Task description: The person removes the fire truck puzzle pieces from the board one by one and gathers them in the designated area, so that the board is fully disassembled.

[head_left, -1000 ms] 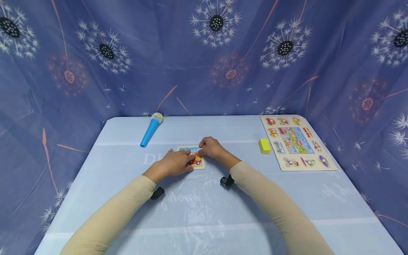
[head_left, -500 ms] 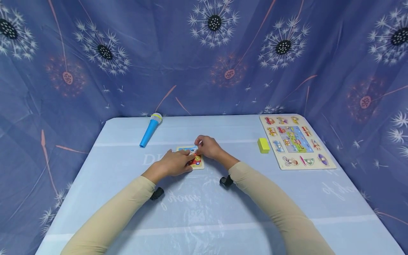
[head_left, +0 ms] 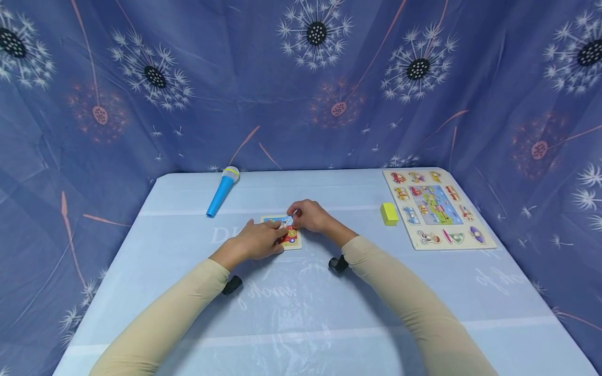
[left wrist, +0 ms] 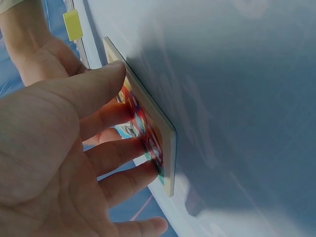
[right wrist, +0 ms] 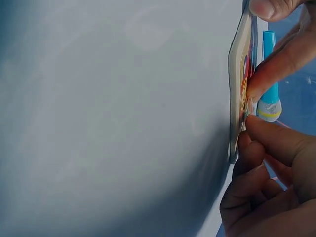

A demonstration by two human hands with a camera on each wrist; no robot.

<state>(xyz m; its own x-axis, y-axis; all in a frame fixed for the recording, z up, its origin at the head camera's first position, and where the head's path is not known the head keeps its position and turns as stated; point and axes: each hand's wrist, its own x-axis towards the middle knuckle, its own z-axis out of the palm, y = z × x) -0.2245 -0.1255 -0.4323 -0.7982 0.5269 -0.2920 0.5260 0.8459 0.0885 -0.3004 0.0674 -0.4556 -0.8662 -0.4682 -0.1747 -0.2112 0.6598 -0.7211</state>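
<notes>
A small wooden jigsaw puzzle (head_left: 292, 242) with a red vehicle picture and a cream border lies at mid-table. My left hand (head_left: 256, 240) rests over its left part. In the left wrist view, nearly straight fingers (left wrist: 116, 154) press on the picture, with the thumb at the puzzle's border (left wrist: 170, 158). At the upper right corner, my right hand (head_left: 312, 215) has its fingers curled, thumb and forefinger pinching at the puzzle. The right wrist view has this thumb (right wrist: 276, 140) against the picture side, close to a left fingertip. What exactly sits between thumb and forefinger is hidden.
A blue toy microphone (head_left: 222, 192) lies at the back left. On the right are a yellow block (head_left: 389, 214) and a large wooden peg puzzle (head_left: 409, 237) with vehicle pieces. Black wrist mounts (head_left: 337, 265) hang under both forearms. A patterned curtain (head_left: 263, 94) surrounds the table.
The right hand has shifted slightly left along the puzzle's upper edge, and its wrist has since turned a little. The left hand stays on the puzzle.
</notes>
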